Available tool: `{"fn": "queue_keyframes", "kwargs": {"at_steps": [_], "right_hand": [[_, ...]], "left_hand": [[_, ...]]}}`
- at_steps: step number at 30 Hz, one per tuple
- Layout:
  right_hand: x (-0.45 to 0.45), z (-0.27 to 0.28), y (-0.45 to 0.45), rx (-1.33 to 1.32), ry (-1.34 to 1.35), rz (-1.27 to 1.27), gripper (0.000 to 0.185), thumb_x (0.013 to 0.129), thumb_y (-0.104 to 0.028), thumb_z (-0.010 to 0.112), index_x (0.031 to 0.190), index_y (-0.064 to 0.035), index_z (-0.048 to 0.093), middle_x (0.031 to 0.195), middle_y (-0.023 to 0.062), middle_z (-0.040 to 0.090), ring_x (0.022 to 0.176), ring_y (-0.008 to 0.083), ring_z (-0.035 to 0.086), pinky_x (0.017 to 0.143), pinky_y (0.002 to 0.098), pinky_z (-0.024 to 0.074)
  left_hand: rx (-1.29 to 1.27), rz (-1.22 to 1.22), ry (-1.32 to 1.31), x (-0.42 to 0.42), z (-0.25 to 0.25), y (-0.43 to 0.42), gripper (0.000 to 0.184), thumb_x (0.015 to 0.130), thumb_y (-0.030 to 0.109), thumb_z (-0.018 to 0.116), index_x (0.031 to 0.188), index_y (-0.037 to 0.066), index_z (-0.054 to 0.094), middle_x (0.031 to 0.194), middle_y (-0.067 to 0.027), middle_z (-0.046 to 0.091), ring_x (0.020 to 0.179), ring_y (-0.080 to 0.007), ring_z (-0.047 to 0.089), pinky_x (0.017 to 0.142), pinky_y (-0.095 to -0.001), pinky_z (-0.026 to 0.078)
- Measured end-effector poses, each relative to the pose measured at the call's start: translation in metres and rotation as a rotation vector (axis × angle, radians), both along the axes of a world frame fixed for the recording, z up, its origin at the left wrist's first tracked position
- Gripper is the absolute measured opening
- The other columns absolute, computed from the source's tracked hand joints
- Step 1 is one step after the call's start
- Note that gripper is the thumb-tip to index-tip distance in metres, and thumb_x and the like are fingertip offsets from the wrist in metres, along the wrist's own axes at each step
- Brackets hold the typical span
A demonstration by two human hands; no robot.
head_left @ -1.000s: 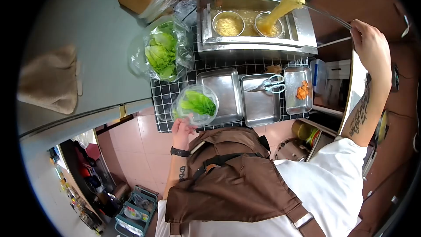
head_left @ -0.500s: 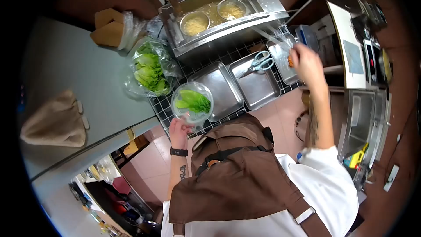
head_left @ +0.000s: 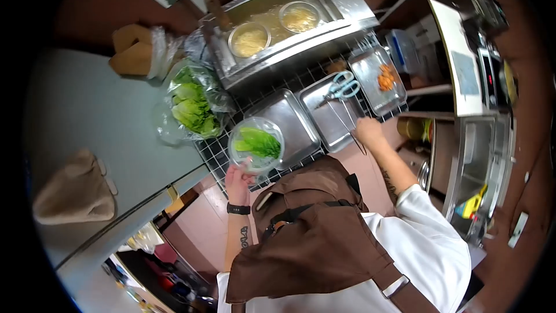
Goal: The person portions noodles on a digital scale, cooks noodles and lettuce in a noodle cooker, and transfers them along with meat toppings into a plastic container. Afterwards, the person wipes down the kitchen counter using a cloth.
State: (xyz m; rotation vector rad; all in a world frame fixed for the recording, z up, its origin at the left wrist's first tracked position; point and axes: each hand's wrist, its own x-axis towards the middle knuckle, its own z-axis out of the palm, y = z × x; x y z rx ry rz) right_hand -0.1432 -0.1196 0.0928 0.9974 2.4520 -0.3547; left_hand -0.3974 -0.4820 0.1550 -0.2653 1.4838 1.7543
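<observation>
My left hand (head_left: 239, 178) grips the near rim of a clear plastic bowl (head_left: 264, 123), with green lettuce leaves (head_left: 258, 143) lying in it. In my right hand (head_left: 368, 131) is a pair of thin metal tongs (head_left: 343, 117), reaching over the middle steel tray (head_left: 337, 134). Scissors with light blue handles (head_left: 346, 85) rest across that tray's far part. Small orange pieces (head_left: 386, 77) lie in the right tray (head_left: 370, 65). Another steel tray (head_left: 298, 127) sits partly behind the bowl.
Behind the trays stands a steel boiler (head_left: 301, 39) with two round baskets of noodles (head_left: 250, 40). A plastic bag of lettuce (head_left: 194, 104) is on the left, near a brown cardboard box (head_left: 130, 52). A beige cloth (head_left: 78, 188) lies on the grey counter (head_left: 127, 122).
My right hand has moved from above the right tray toward me and left, with the tongs. The orange pieces are now uncovered. My left hand still holds the bowl, nearly in place.
</observation>
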Motion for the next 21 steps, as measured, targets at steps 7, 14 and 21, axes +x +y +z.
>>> {"fn": "queue_keyframes", "kwargs": {"at_steps": [7,14,21], "right_hand": [[-0.339,0.176,0.079,0.004,1.198,0.348,0.059,0.081,-0.032,0.078,0.129,-0.0050,0.057,0.116,0.0154,0.063,0.099,0.0321,0.064,0.085,0.0397,0.0516],[-0.456,0.180,0.103,0.011,0.828,0.425,0.038,0.083,-0.028,0.074,0.113,-0.0050,0.069,0.084,0.0183,0.071,0.079,0.0322,0.071,0.078,0.0403,0.0556],[-0.348,0.191,0.094,-0.298,0.518,0.151,0.031,0.088,-0.024,0.068,0.109,-0.0009,0.069,0.088,0.0189,0.072,0.080,0.0275,0.072,0.074,0.0372,0.0578]], "left_hand": [[-0.008,0.148,-0.008,0.024,-0.009,0.015,0.006,0.096,0.012,0.057,0.096,0.007,0.054,0.110,-0.0146,0.071,0.070,-0.0202,0.070,0.051,-0.0242,0.048],[0.088,0.345,-0.022,0.045,0.005,0.016,0.011,0.095,0.013,0.062,0.092,0.009,0.052,0.098,-0.0102,0.071,0.070,-0.0178,0.068,0.055,-0.0265,0.047],[0.032,0.260,-0.034,0.040,0.009,0.000,0.013,0.096,0.015,0.060,0.089,0.006,0.055,0.087,-0.0107,0.068,0.069,-0.0180,0.067,0.055,-0.0252,0.047]]}}
